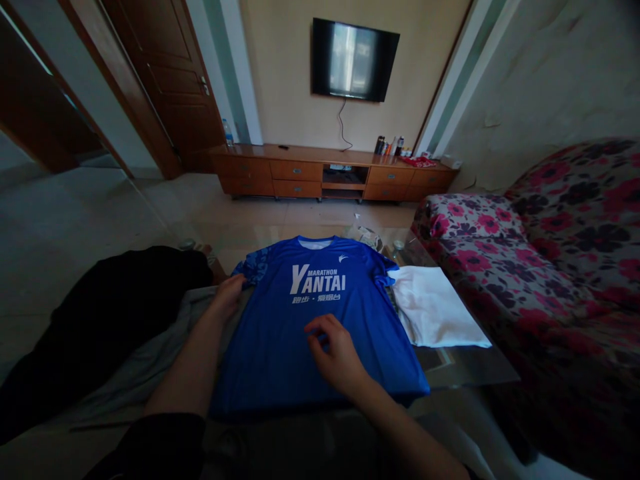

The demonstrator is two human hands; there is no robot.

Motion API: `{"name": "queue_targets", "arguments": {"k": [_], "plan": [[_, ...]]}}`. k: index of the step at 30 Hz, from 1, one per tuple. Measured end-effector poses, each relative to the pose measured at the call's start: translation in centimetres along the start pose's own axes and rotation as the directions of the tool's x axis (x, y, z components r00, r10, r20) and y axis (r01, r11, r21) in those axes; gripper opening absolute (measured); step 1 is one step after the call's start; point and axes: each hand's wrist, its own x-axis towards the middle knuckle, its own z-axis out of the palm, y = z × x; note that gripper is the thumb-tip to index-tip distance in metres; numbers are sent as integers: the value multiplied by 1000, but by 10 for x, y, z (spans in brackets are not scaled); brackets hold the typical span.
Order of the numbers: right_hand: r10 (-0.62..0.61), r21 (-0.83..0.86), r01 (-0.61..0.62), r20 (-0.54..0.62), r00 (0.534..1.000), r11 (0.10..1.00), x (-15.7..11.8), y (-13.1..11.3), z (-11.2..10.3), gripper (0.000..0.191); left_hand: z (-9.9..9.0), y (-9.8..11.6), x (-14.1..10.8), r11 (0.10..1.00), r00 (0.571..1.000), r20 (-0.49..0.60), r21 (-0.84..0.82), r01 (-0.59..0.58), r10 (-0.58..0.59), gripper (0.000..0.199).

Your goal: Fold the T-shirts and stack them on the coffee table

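A blue short-sleeved T-shirt lies spread face up on a glass table, its collar pointing away from me. White lettering and a small logo mark its chest. At the cuff of the left, patterned sleeve, my left hand has its fingers closed on the fabric. My right hand hovers over the middle of the shirt, below the lettering, with fingers curved, a gap between thumb and forefinger, and nothing held. A folded white cloth rests beside the right sleeve.
Dark clothing and a grey garment are heaped on the left. The glass table's edge runs close to a flowered sofa at right. A wooden cabinet stands below a wall-mounted television.
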Motion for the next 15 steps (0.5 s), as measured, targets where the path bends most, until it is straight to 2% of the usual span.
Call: {"name": "queue_targets", "arguments": {"k": [4, 10, 15], "plan": [[-56, -44, 57, 24, 998, 997, 2, -5, 0, 24, 3, 7, 4, 998, 999, -37, -68, 7, -9, 25], [-75, -162, 91, 102, 992, 983, 0, -10, 6, 25, 2, 11, -3, 928, 982, -190, -368, -63, -9, 34], [-121, -243, 163, 178, 977, 956, 4, -10, 14, 24, 9, 8, -7, 929, 964, -265, -358, -92, -6, 27]]}}
